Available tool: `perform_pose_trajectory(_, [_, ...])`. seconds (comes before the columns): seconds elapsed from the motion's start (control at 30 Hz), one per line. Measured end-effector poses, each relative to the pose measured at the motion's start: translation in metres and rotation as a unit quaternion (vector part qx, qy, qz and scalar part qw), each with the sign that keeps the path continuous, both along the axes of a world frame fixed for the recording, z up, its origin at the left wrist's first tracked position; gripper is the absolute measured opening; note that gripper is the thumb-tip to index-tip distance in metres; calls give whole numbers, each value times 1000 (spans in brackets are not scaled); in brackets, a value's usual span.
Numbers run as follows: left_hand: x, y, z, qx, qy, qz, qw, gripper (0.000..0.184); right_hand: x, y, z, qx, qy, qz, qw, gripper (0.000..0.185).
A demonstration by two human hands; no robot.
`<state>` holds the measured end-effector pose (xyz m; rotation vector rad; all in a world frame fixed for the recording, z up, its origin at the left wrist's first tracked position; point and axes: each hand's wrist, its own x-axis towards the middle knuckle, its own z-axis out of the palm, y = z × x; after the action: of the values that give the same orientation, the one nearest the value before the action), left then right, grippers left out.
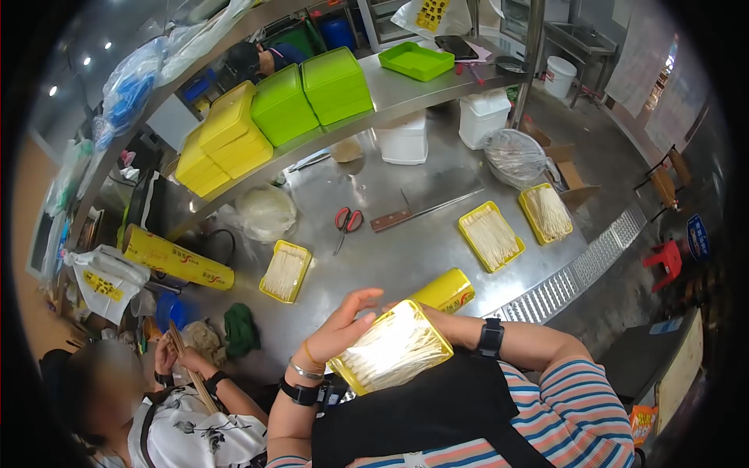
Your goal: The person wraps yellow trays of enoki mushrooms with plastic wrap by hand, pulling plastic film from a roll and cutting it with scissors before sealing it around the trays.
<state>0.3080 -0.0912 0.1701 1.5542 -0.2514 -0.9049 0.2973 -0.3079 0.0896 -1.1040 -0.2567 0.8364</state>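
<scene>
A yellow tray point(395, 349) filled with thin pale strands is tilted up in front of my apron, its top shining as if under clear film. My left hand point(337, 327) is at its upper left edge, palm beside the tray, fingers stretched and apart. My right hand point(443, 326) holds the tray at its upper right corner, its fingers mostly hidden behind it. Just beyond lies a yellow film roll point(446, 290). Similar filled trays stand on the metal table, one at the left point(285, 271) and two at the right point(491, 237) point(546, 214).
Red-handled scissors point(349, 221) and a long knife point(392, 219) lie mid-table. Stacked green boxes point(337, 86) and yellow boxes point(226, 140) line the shelf. A large film roll point(179, 259) is at the left. A co-worker point(187, 413) holds thin sticks at the lower left.
</scene>
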Motion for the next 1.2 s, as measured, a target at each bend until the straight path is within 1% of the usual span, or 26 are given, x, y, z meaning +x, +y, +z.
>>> perform_pose_trajectory(0.03, [3, -1, -1, -22, -66, -40, 997, 56, -1, -1, 7, 22, 13, 21, 999, 31])
perform_pose_trajectory(0.07, [6, -3, -1, -45, -130, -81, 987, 58, -3, 0, 5, 19, 13, 14, 1000, 31])
perform_pose_trajectory(0.1, [7, -6, 2, -49, -128, -88, 987, 58, -6, 2, -1, 39, 23, 20, 999, 33])
perform_pose_trajectory(0.13, [7, -10, 10, -72, -74, -116, 988, 58, -9, 4, -9, 58, 33, 27, 997, 34])
perform_pose_trajectory(0.17, [7, -13, 14, -93, -21, -143, 985, 58, -12, 6, -23, 69, 90, 36, 993, 31])
perform_pose_trajectory(0.2, [8, -16, 14, -94, -24, -146, 984, 58, -13, 7, -26, 80, 109, 43, 990, 31])
perform_pose_trajectory(0.27, [11, -19, 16, -129, 57, -167, 976, 56, -17, 4, -31, 81, 111, 47, 989, 31])
perform_pose_trajectory(0.4, [15, -23, 13, -141, 86, -166, 972, 52, -19, -2, -29, 64, 92, 43, 993, 30])
perform_pose_trajectory(0.47, [11, -24, 11, -123, 95, -132, 979, 50, -18, -6, -27, 39, 63, 30, 997, 30])
perform_pose_trajectory(0.57, [11, -22, 13, -108, 71, -110, 986, 49, -5, -19, -25, -61, -28, -34, 997, 30])
perform_pose_trajectory(0.6, [11, -19, 12, -109, 69, -110, 986, 49, 2, -27, -16, -106, -56, -66, 991, 30])
perform_pose_trajectory(0.67, [13, -13, 6, -60, 27, -102, 993, 49, 9, -46, 26, -132, -53, -107, 984, 31])
perform_pose_trajectory(0.7, [14, -14, 6, -64, 26, -102, 992, 49, 10, -54, 51, -155, -45, -147, 976, 33])
perform_pose_trajectory(0.73, [15, -16, 7, -49, 26, -101, 993, 49, 8, -53, 65, -159, -44, -145, 976, 33])
perform_pose_trajectory(0.77, [16, -18, 8, -35, 26, -100, 994, 50, 8, -48, 78, -230, -189, -136, 945, 36])
perform_pose_trajectory(0.8, [16, -21, 12, -39, 27, -95, 994, 50, 7, -43, 91, -293, -330, -120, 889, 38])
perform_pose_trajectory(0.83, [17, -25, 20, -33, 24, -97, 994, 49, 9, -41, 103, -317, -341, -82, 881, 38])
perform_pose_trajectory(0.9, [15, -31, 18, -28, 20, -90, 995, 49, 17, -36, 99, -310, -358, -43, 879, 37])
perform_pose_trajectory(0.97, [15, -33, 4, -107, -37, -85, 990, 50, 22, -28, 98, -297, -379, 2, 877, 36])
perform_pose_trajectory(1.0, [13, -31, 4, -104, -40, -67, 991, 50, 23, -27, 98, -276, -356, 27, 892, 34])
perform_pose_trajectory(1.03, [14, -28, 5, -91, -29, -78, 992, 52, 25, -25, 97, -255, -332, 53, 907, 32])
perform_pose_trajectory(1.07, [14, -23, 6, -80, -15, -90, 993, 53, 27, -23, 95, -249, -335, 69, 906, 32])
perform_pose_trajectory(1.1, [14, -19, 8, -82, -13, -74, 994, 53, 27, -24, 93, -228, -299, 79, 923, 30])
perform_pose_trajectory(1.13, [13, -17, 11, -72, -11, -30, 997, 52, 26, -25, 91, -209, -259, 88, 939, 29])
perform_pose_trajectory(1.17, [13, -14, 11, -62, -6, 13, 998, 51, 26, -24, 89, -198, -249, 85, 944, 26])
perform_pose_trajectory(1.2, [13, -5, 9, -66, 5, 26, 997, 51, 26, -25, 85, -198, -240, 100, 945, 26])
